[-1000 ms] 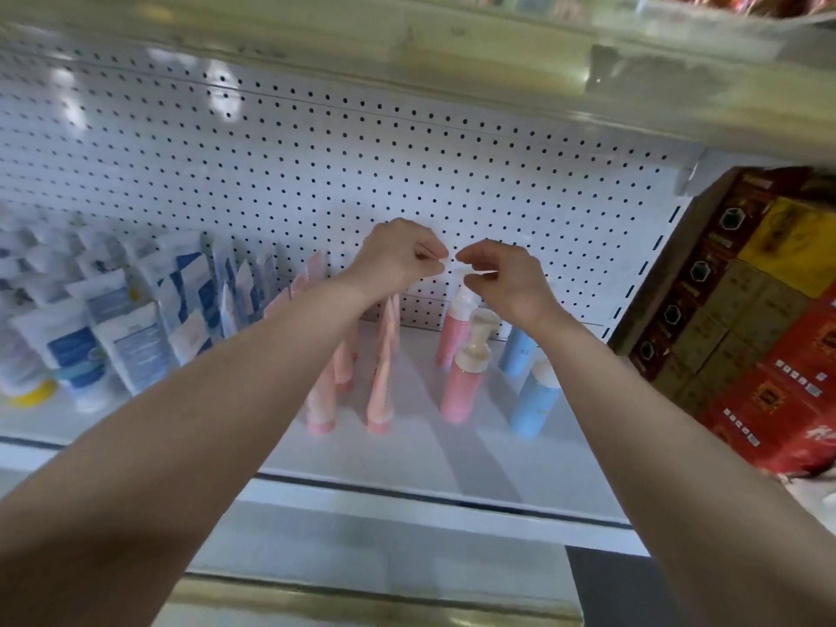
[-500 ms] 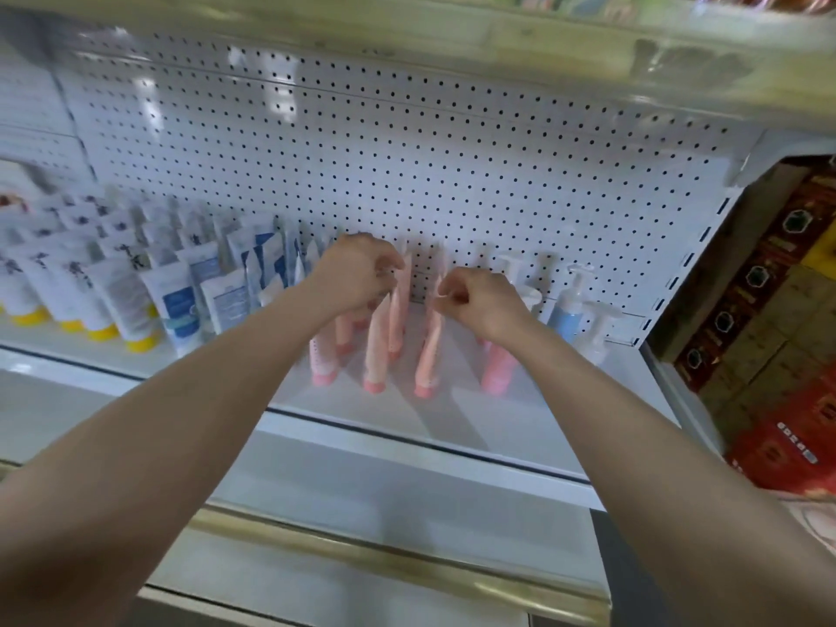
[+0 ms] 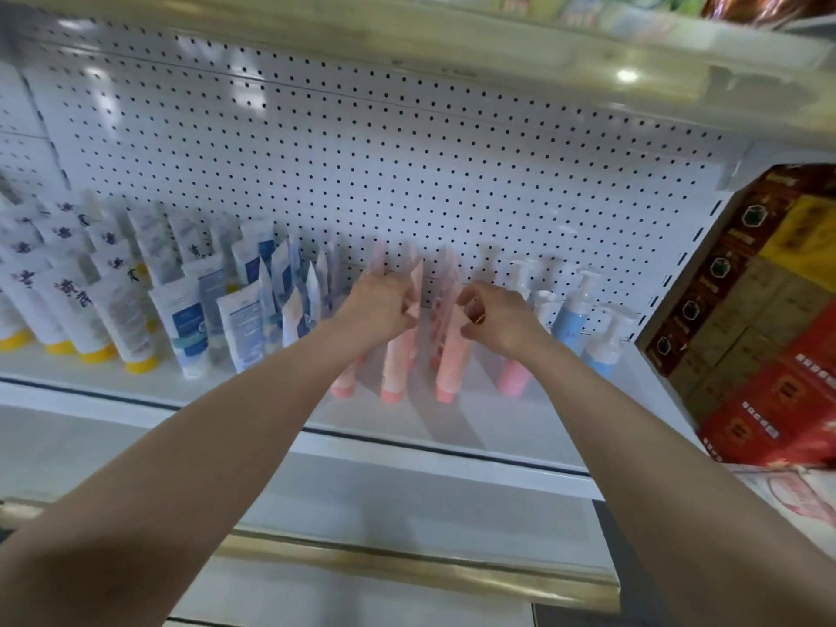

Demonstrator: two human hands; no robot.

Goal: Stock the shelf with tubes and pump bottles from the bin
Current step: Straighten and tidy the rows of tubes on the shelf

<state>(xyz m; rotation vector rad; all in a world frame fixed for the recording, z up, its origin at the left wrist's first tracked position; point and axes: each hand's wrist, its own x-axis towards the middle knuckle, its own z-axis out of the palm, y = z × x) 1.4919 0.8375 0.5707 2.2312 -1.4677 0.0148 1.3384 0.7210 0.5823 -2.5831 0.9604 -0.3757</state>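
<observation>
While they stand cap-down on the white metal shelf (image 3: 253,393), the left hand (image 3: 384,310) pinches its grip on one soft pink plastic tube (image 3: 396,368); the right hand (image 3: 497,321) pinches the next pink tube (image 3: 452,359).

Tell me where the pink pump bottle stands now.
In the head view, the pink pump bottle stands on the white shelf, right of centre, between the pink tubes and the blue pump bottles.

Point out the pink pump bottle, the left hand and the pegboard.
pink pump bottle (image 3: 513,377): head view, on its lower body, below the right wrist.
left hand (image 3: 384,305): head view, on the back of the hand.
pegboard (image 3: 407,174): head view, on its bare middle.
</observation>
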